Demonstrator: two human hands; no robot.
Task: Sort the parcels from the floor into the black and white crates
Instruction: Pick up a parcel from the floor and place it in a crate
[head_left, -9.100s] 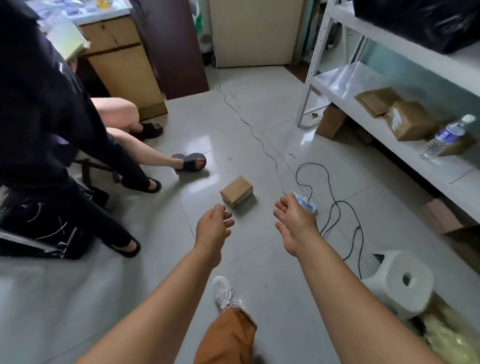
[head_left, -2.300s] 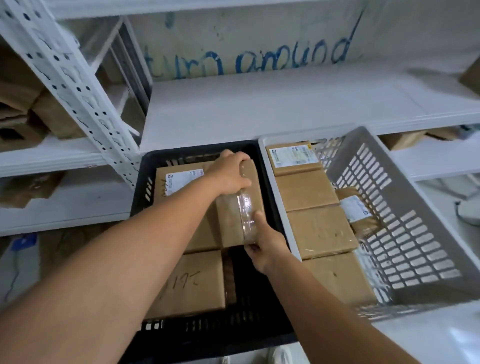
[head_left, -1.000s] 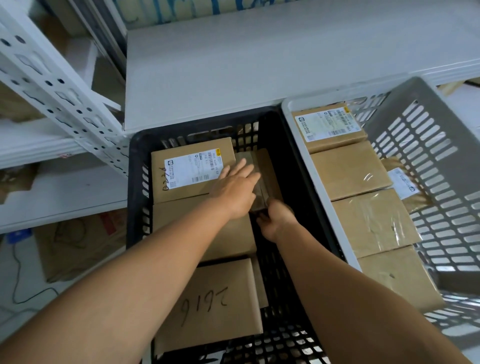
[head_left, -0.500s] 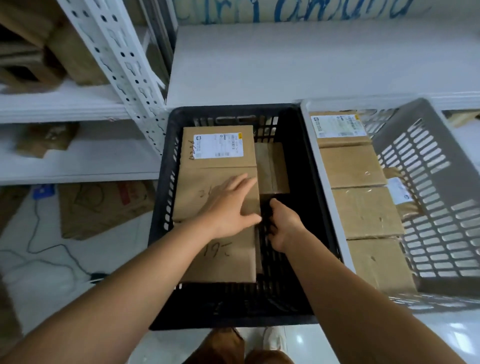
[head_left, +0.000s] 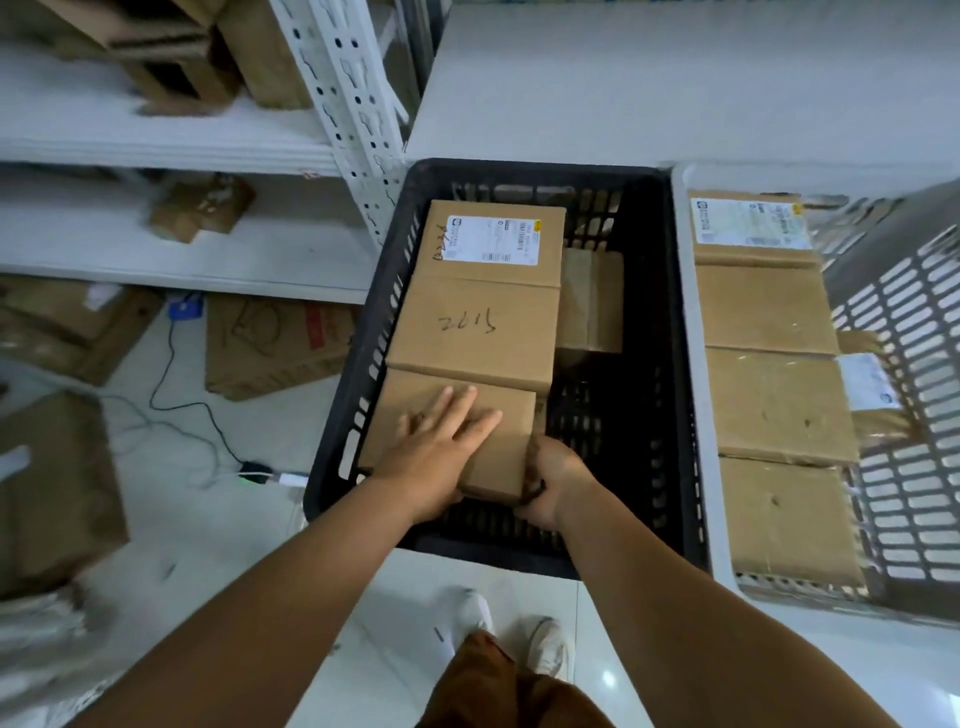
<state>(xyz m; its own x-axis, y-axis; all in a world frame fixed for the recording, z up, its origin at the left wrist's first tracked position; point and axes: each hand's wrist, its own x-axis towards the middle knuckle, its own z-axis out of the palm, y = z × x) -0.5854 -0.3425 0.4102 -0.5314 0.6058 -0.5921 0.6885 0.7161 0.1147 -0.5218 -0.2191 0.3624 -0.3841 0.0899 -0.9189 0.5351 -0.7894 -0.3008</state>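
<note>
Left hand (head_left: 441, 457) lies flat, fingers straight and spread, on top of the near parcel (head_left: 493, 457) in the black crate (head_left: 670, 364). Right hand (head_left: 550, 480) grips the same parcel at its near right corner, fingers curled round the edge. This parcel sits at the near left of the crate. Touching its far side is a second parcel (head_left: 478, 332) with handwritten digits, and beyond that a third parcel (head_left: 498, 241) bearing a printed label. A smaller parcel (head_left: 592, 301) lies lower, to the right of these two. The white crate (head_left: 914, 322) stands just beside the black crate on its right and holds a row of four parcels (head_left: 774, 405), with smaller ones against its right wall. White shelving (head_left: 208, 249) stands behind. Flattened cardboard (head_left: 275, 343) and a cable (head_left: 166, 395) lie on the floor at left.
</note>
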